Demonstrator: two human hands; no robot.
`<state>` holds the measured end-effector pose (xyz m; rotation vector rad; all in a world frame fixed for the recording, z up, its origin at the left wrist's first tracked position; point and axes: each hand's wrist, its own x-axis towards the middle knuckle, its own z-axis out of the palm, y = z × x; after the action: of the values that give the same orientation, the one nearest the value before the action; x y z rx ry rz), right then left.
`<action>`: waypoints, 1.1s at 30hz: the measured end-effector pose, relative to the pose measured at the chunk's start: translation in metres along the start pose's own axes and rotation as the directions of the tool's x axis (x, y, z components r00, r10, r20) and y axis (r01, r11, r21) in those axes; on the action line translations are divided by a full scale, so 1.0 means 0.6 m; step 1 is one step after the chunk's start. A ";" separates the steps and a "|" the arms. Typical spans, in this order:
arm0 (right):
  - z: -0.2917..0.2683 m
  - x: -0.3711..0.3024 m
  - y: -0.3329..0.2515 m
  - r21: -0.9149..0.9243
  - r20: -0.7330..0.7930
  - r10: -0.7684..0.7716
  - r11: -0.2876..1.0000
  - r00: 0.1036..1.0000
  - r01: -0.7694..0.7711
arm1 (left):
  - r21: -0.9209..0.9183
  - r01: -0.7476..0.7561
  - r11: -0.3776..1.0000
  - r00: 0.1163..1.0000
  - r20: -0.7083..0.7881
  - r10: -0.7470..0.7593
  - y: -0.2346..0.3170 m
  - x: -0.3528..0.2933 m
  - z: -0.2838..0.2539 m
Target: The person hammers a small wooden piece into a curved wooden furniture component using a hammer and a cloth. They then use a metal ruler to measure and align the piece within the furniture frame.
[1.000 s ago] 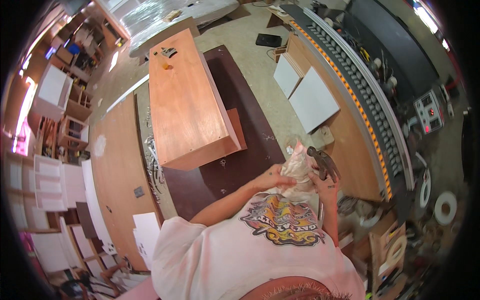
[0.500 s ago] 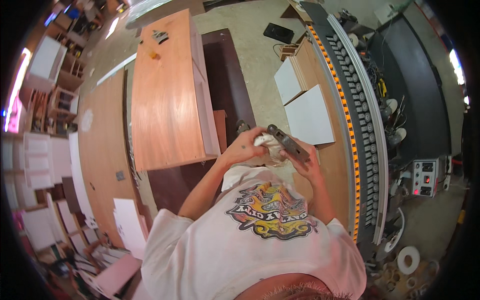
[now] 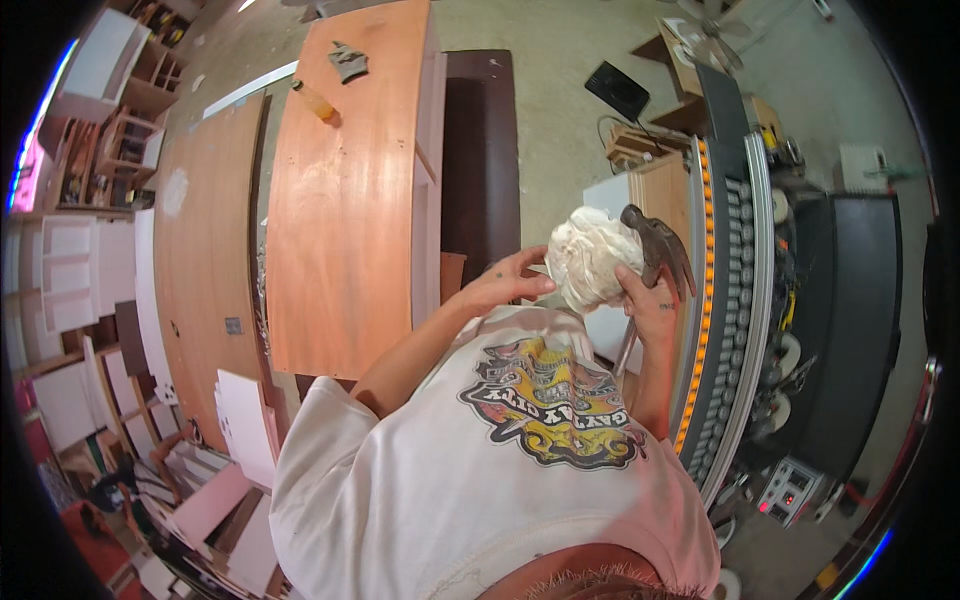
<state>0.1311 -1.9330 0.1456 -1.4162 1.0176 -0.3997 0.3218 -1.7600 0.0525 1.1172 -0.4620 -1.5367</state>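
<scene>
A crumpled white cloth (image 3: 592,258) is bunched up in front of my body. My right hand (image 3: 650,300) is closed round it, with the thumb pressed on its near side. The same hand also grips a claw hammer (image 3: 660,250), whose dark metal head shows beside the cloth. Part of the hammer's handle (image 3: 626,352) slants down below that hand. My left hand (image 3: 510,280) is at the cloth's left edge, its fingers and thumb apart; whether the fingertips touch the cloth I cannot tell.
A long wooden cabinet (image 3: 345,220) lies to the left, bearing a bottle of amber liquid (image 3: 316,103) and a grey glove-like cloth (image 3: 348,62). To the right runs a machine with an orange-marked track (image 3: 706,250). A brown board (image 3: 485,150) lies beyond the cabinet.
The cloth has spread into a larger bundle and moved right with my right hand. The hammer has turned so its claw shows. My left hand has loosened from the cloth. The view has shifted.
</scene>
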 end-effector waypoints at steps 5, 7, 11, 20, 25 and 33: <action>0.064 0.146 -0.051 -0.023 0.159 -0.012 1.000 0.987 0.016 | -0.110 -0.144 0.983 0.972 -0.204 0.119 0.053 0.068 -0.057; 0.081 0.202 -0.061 -0.098 0.245 0.009 0.995 0.970 0.016 | -0.109 -0.152 0.982 0.951 -0.287 0.115 0.073 0.072 -0.071; 0.138 0.326 -0.071 -0.273 0.472 0.149 0.962 0.869 -0.016 | -0.103 -0.192 0.976 0.893 -0.431 0.130 0.073 0.090 -0.096; 0.226 0.615 0.109 -0.538 0.745 0.176 0.729 0.643 0.423 | -0.025 0.202 0.979 0.287 -0.954 -0.083 -0.073 0.181 -0.134; 0.194 0.638 0.185 -0.746 0.653 0.586 0.606 0.479 0.275 | -0.002 0.268 0.963 0.274 -0.959 -0.078 -0.199 0.223 -0.145; 0.058 0.504 0.337 -0.695 0.716 0.528 0.475 0.457 0.540 | 0.185 0.413 0.892 0.728 -0.655 -0.202 -0.391 0.270 -0.100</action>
<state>0.2562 -2.1069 -0.1503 -2.1711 0.1648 1.1120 0.2567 -1.8216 -0.2245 1.9585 -0.0537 -1.2790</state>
